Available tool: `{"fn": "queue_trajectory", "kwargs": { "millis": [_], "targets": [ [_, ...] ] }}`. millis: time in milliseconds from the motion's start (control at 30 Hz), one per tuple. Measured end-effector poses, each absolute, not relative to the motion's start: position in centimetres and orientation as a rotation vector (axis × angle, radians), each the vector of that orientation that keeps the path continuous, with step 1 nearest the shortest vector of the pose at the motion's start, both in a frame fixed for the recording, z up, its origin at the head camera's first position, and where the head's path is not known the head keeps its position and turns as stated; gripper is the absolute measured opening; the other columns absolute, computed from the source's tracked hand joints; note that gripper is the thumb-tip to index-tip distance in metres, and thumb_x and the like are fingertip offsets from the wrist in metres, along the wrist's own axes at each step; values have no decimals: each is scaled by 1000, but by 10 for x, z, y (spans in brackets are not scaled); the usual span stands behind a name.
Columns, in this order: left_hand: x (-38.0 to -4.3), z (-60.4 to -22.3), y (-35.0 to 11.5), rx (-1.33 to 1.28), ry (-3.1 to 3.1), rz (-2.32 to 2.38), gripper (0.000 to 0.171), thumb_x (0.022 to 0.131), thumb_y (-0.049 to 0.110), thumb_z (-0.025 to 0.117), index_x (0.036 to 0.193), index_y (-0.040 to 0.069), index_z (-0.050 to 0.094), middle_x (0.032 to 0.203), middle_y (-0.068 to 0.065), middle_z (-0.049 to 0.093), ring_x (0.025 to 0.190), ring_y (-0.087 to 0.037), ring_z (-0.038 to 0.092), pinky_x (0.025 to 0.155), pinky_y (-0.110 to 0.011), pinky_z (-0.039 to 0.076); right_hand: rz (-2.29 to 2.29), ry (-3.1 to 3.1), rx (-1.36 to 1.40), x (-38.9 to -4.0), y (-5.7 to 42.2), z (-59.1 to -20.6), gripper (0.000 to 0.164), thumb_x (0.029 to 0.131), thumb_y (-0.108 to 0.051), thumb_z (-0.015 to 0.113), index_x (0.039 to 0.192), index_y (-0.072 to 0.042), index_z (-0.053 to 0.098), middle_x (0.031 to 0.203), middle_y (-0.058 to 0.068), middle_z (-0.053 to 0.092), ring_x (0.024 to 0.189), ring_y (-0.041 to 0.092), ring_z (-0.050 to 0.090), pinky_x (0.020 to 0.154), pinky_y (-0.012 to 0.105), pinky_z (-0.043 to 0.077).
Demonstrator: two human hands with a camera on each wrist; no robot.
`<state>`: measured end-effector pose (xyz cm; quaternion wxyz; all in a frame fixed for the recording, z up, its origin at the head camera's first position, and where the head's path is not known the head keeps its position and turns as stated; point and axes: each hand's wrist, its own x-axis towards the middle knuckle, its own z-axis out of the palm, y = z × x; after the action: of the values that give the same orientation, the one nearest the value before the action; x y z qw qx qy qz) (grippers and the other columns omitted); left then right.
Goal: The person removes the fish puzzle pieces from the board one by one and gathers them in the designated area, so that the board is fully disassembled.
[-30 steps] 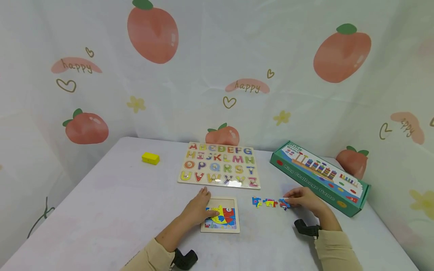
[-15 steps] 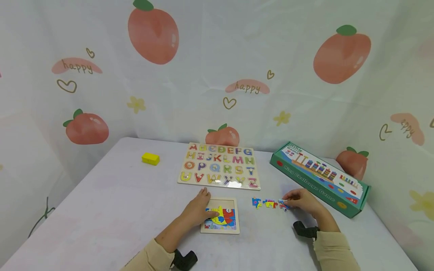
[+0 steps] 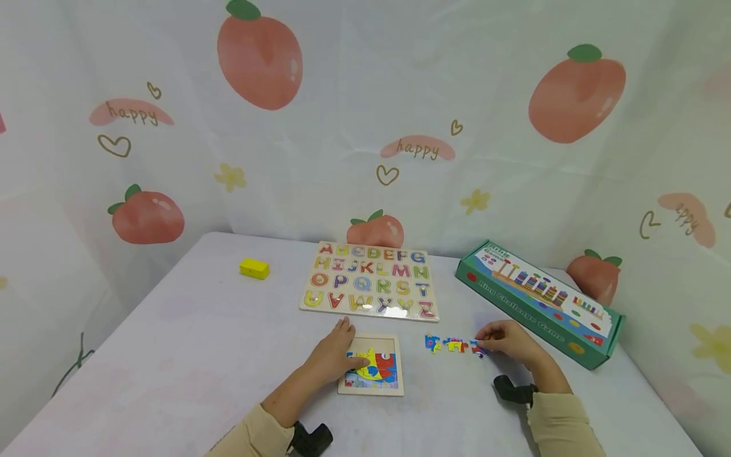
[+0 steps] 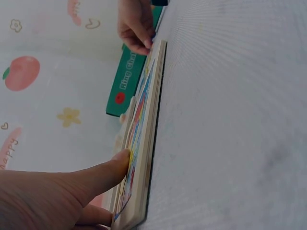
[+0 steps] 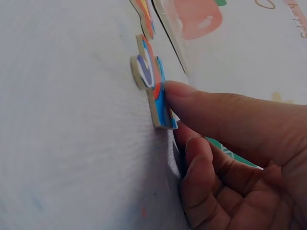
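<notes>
The piece point(image 5: 160, 108) is flat and jigsaw-cut, printed blue and orange with a white-rimmed purple patch. It ends a row of three on the bench point(image 3: 171, 368), the middle piece point(image 3: 455, 344) and the end piece point(image 3: 432, 343) lying toward nine o'clock. The right hand point(image 3: 511, 339) pinches it at its right end, fingers curled; whether it is lifted I cannot tell.

Toward eight o'clock sits the tray point(image 3: 399, 365), its lower part filled in yellow, red and blue, its top band bare wood. The left hand point(image 3: 331, 355) lies along its left side, fingers extended, thumb on the print.

The right wrist view shows the piece's pale, thick edge and the thumb on its face, both unclear from the head. The left wrist view shows the tray's dark underside. Only the head view takes in the yellow block point(image 3: 254, 268), at ten o'clock from the tray; the letter board point(image 3: 351, 290) stands at twelve, the green box point(image 3: 539, 304) at two.
</notes>
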<state>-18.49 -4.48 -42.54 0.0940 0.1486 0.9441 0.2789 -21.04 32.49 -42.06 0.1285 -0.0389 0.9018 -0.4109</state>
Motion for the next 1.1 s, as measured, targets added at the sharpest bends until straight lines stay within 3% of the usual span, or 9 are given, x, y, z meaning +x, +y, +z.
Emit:
{"fn": "queue_trajectory", "kwargs": {
  "millis": [467, 900, 1100],
  "targets": [
    [-185, -425, -47, 452, 2771, 855, 80, 80, 37, 70, 135, -11, 39, 149, -26, 28, 140, -38, 24, 109, -52, 31, -1121, 2673, -60, -212, 314, -408, 30, 86, -26, 67, 103, -2, 67, 92, 4, 64, 78, 16, 53, 67, 26, 46],
    [-178, -423, -67, 563, 2650, 913, 79, 78, 34, 74, 139, -4, 39, 151, -18, 28, 141, -35, 24, 111, -54, 26, -1119, 2600, -266, -223, 257, -394, 27, 85, -24, 68, 103, -5, 68, 90, 4, 63, 81, 17, 53, 68, 26, 46],
    [-175, -422, -71, 561, 2642, 941, 79, 78, 31, 74, 139, -3, 38, 152, -17, 27, 142, -34, 23, 111, -54, 26, -1159, 2508, -512, -229, 225, -390, 25, 85, -17, 67, 102, 2, 67, 93, 10, 66, 79, 16, 54, 67, 24, 47]
  ]
}}
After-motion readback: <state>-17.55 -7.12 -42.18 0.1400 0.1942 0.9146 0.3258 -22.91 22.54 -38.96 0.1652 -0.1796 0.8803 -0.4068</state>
